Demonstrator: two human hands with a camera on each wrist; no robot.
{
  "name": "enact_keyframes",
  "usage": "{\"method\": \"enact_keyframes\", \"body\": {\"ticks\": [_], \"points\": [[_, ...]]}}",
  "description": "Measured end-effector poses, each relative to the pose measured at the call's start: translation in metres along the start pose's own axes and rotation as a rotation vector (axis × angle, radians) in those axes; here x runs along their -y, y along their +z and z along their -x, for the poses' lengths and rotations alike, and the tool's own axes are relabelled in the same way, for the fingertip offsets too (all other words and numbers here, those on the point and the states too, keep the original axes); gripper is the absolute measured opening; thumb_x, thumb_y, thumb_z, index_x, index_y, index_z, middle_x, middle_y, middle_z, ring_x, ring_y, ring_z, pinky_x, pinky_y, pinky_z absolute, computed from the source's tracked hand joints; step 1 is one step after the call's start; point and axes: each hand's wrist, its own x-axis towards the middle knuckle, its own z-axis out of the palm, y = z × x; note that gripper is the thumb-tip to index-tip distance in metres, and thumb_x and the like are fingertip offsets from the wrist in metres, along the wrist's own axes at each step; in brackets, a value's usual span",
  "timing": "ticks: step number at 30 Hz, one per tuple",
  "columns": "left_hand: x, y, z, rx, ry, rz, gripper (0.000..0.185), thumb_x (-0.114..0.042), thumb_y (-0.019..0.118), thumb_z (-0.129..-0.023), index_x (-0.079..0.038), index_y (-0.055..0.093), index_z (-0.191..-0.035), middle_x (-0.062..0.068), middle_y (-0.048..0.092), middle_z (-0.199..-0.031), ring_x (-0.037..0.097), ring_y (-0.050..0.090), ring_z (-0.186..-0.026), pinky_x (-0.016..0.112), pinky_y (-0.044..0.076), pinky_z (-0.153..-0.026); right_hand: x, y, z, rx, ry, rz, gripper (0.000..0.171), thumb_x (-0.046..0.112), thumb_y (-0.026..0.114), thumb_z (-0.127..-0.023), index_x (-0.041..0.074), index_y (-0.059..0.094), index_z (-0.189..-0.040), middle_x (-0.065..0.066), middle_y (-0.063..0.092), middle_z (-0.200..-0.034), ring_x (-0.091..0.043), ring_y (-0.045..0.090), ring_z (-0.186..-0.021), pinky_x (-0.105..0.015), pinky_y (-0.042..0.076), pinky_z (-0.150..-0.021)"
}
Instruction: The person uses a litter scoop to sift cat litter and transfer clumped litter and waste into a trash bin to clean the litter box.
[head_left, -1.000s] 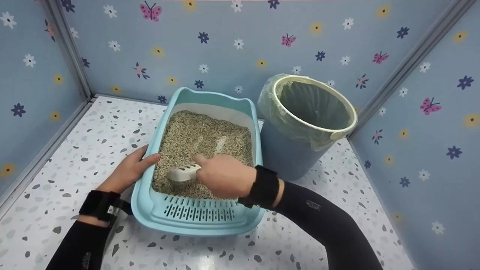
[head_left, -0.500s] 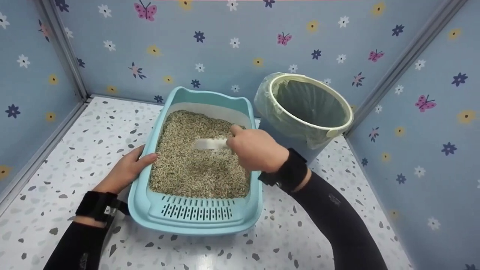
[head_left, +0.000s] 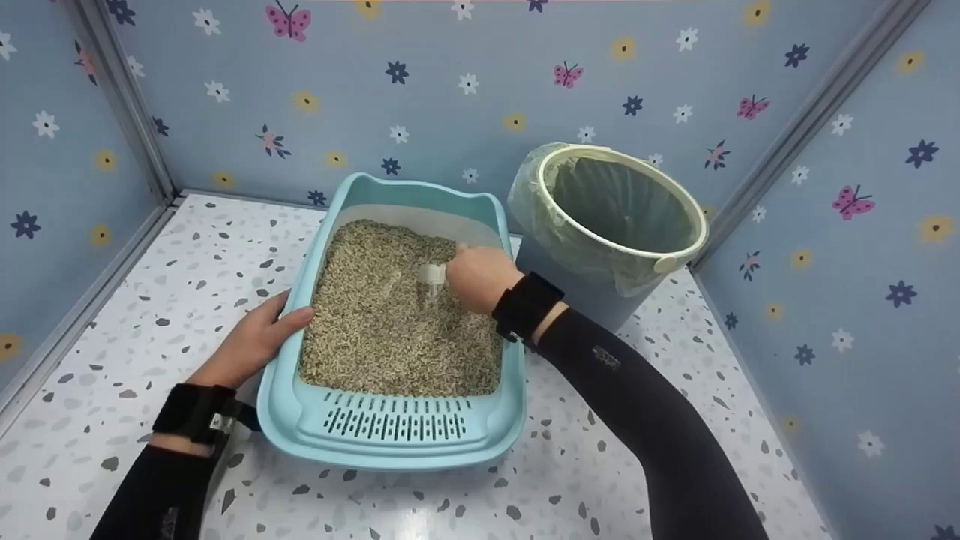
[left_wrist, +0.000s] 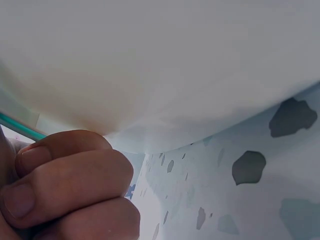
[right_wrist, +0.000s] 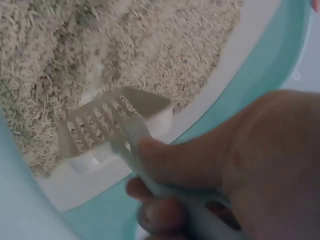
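A light blue litter box point(head_left: 397, 452) filled with grainy tan litter point(head_left: 367, 330) sits in the middle of the head view. My left hand point(head_left: 251, 337) grips its left rim, thumb over the top; in the left wrist view the curled fingers point(left_wrist: 75, 175) lie against the pale outer wall point(left_wrist: 175, 65). My right hand point(head_left: 484, 277) holds a white slotted litter scoop point(head_left: 431, 274) over the right back part of the litter. In the right wrist view, thumb and fingers wrap the handle, and litter shows through the slots of the scoop's head point(right_wrist: 162, 120).
A grey-blue bin point(head_left: 555, 274) lined with a translucent bag point(head_left: 540, 217) stands right behind the box, close to its right rim. Flowered panels point(head_left: 450, 112) wall the back and both sides. The speckled white floor point(head_left: 150, 300) shows around the box.
The right hand has swung the scoop from the front left of the litter to the right, then slightly back and left, turning its head. The left hand keeps its grip on the rim.
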Motion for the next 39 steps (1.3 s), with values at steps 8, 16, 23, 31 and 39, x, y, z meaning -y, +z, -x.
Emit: {"method": "enact_keyframes", "body": {"ticks": [8,16,23,31,39], "points": [[0.001,0.0,0.0,0.01,-0.001,0.028,0.075,-0.042,0.054,-0.118,-0.009,0.024,-0.178,0.025,0.062,-0.153,0.036,0.072,-0.125,0.023,0.058,-0.099,0.019,-0.011,0.03,0.093,-0.11,-0.087,0.026,0.002,0.067,-0.1,0.011,0.059,-0.077,-0.021,0.074,-0.122,-0.028,0.065,-0.076,-0.048,0.064,-0.07],[0.004,-0.001,0.002,0.003,-0.021,0.005,0.076,-0.045,0.054,-0.117,-0.009,0.024,-0.178,0.025,0.061,-0.155,0.038,0.069,-0.129,0.019,0.055,-0.099,0.033,-0.026,0.081,0.019,-0.217,-0.089,0.014,-0.004,0.069,-0.09,0.009,0.07,-0.083,-0.005,0.054,-0.099,-0.017,0.051,-0.064,-0.038,0.057,-0.055],[0.003,0.0,0.0,0.004,0.005,0.008,0.075,-0.043,0.053,-0.117,-0.008,0.026,-0.178,0.024,0.063,-0.152,0.033,0.072,-0.123,0.022,0.057,-0.099,0.031,-0.042,0.116,-0.046,-0.238,-0.104,0.017,-0.004,0.075,-0.085,0.009,0.078,-0.096,-0.003,0.054,-0.096,-0.017,0.055,-0.062,-0.039,0.057,-0.054],[0.003,-0.001,0.0,0.007,-0.003,0.011,0.075,-0.044,0.053,-0.117,-0.009,0.026,-0.178,0.024,0.064,-0.149,0.029,0.074,-0.12,0.022,0.057,-0.099,0.001,-0.055,0.106,-0.144,-0.128,-0.33,0.015,-0.004,0.067,-0.095,0.008,0.075,-0.097,-0.005,0.065,-0.094,-0.026,0.066,-0.081,-0.046,0.061,-0.076],[0.003,-0.001,0.0,0.006,0.0,0.008,0.076,-0.045,0.054,-0.117,-0.005,0.027,-0.177,0.026,0.065,-0.147,0.029,0.074,-0.119,0.022,0.058,-0.097,-0.005,-0.027,0.044,-0.122,0.079,-0.661,0.03,0.01,0.065,-0.111,-0.002,0.073,-0.137,-0.015,0.077,-0.128,-0.029,0.073,-0.114,-0.044,0.059,-0.103]]}}
